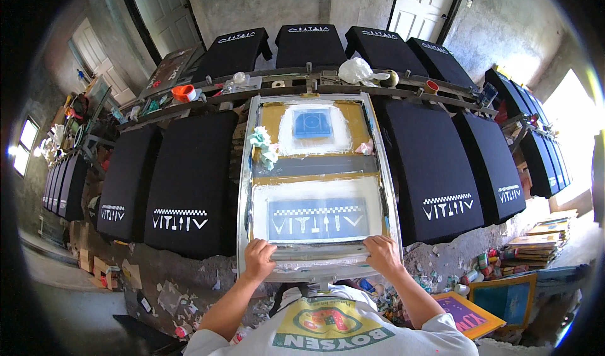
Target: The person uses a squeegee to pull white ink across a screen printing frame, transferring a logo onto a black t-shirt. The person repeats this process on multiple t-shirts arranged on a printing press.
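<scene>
A large screen printing frame [244, 192] lies in front of me, its mesh edged with brown tape and smeared white ink. The near stencil area [318, 216] shows a checkered strip above tool shapes; a blue square stencil [313, 124] sits at the far end. My left hand [258, 259] is curled over the near left corner of the frame, and my right hand [383, 256] grips the near right corner. A pale, ink-smeared bar [320, 254] spans between them. Crumpled green paper [265, 147] rests at the left rim, a pink wad [364, 148] at the right.
Black fabric panels with white prints lie on both sides, such as one at left [189, 179] and one at right [435, 167]. Behind runs a rail [296, 79] with a white plastic bag [356, 70] and an orange container [184, 93]. Scraps litter the floor [208, 274].
</scene>
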The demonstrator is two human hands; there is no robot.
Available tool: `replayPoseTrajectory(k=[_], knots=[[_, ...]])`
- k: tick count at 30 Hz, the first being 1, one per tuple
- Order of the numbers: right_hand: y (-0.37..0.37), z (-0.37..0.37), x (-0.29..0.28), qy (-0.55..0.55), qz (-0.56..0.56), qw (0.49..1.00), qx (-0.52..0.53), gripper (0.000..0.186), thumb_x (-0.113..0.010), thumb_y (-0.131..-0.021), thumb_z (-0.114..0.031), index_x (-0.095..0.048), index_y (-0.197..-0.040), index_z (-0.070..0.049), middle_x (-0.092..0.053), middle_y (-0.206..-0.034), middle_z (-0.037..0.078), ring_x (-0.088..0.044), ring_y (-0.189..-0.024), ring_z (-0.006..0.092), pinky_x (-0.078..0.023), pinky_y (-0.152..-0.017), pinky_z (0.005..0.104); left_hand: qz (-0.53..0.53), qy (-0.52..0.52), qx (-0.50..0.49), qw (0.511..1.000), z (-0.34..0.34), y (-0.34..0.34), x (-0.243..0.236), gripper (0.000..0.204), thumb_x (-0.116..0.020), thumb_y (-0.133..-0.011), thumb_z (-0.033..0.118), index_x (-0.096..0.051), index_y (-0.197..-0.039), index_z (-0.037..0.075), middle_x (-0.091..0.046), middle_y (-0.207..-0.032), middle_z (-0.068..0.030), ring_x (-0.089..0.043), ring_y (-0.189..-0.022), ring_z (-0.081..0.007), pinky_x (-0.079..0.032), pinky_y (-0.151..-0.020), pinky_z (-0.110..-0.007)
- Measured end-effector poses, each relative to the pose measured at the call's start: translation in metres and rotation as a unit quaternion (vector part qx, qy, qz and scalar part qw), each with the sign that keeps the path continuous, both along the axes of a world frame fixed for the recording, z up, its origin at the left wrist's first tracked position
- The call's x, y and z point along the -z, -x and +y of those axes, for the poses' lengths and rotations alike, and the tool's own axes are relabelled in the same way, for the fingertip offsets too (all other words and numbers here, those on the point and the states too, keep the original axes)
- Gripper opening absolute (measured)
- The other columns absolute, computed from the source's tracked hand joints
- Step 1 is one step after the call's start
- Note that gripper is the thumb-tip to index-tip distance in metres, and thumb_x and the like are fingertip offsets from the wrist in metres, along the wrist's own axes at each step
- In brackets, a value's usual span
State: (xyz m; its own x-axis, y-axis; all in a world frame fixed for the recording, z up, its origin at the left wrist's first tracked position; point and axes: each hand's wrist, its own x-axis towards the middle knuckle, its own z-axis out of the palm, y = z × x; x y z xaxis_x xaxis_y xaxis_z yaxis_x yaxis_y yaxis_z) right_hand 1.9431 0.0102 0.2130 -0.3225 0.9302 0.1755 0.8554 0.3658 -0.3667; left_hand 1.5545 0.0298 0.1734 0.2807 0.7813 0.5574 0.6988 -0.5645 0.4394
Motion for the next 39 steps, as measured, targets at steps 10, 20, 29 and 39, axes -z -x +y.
replayPoseTrajectory(k=[10,20,29,39], knots=[[0.0,-0.067,0.017,-0.012,0.025,1.0,-0.011,0.044,-0.071,-0.067,-0.004,-0.069,-0.111,0.001,-0.067,-0.122,0.016,-0.062,-0.12,0.0323,-0.047,-0.104,0.0442,0.056,0.048,0.066,0.995,-0.08,0.017,0.016,0.041,-0.07,-0.067,-0.004,-0.069,-0.108,0.002,-0.065,-0.103,-0.0085,-0.063,-0.096,-0.0296,-0.048,-0.085,-0.044],[-0.069,-0.049,0.062,0.072,0.145,0.902,0.401,0.032,-0.058,-0.095,-0.023,-0.067,-0.115,0.001,-0.068,-0.112,0.022,-0.062,-0.111,0.0401,-0.048,-0.097,0.0443,-0.256,0.334,-0.352,0.836,-0.061,0.087,0.094,0.031,-0.065,-0.095,0.025,-0.068,-0.089,-0.005,-0.068,-0.082,-0.0184,-0.066,-0.078,-0.0327,-0.05,-0.076,-0.044],[-0.081,-0.036,0.082,0.168,0.234,0.846,0.449,0.045,-0.05,-0.101,-0.039,-0.071,-0.099,0.001,-0.069,-0.081,0.024,-0.069,-0.078,0.0354,-0.051,-0.075,0.0457,-0.219,0.34,-0.381,0.831,-0.048,0.089,0.117,0.064,-0.059,-0.098,0.048,-0.063,-0.071,-0.01,-0.064,-0.066,-0.0233,-0.062,-0.063,-0.0332,-0.045,-0.065,-0.049],[-0.08,-0.035,0.072,0.141,0.21,0.855,0.452,0.045,-0.051,-0.099,-0.038,-0.07,-0.099,0.002,-0.068,-0.079,0.025,-0.068,-0.077,0.0391,-0.05,-0.074,0.0463,-0.239,0.358,-0.388,0.815,-0.046,0.084,0.096,0.06,-0.061,-0.099,0.044,-0.064,-0.07,-0.009,-0.063,-0.061,-0.0187,-0.059,-0.061,-0.0267,-0.045,-0.064,-0.046]])
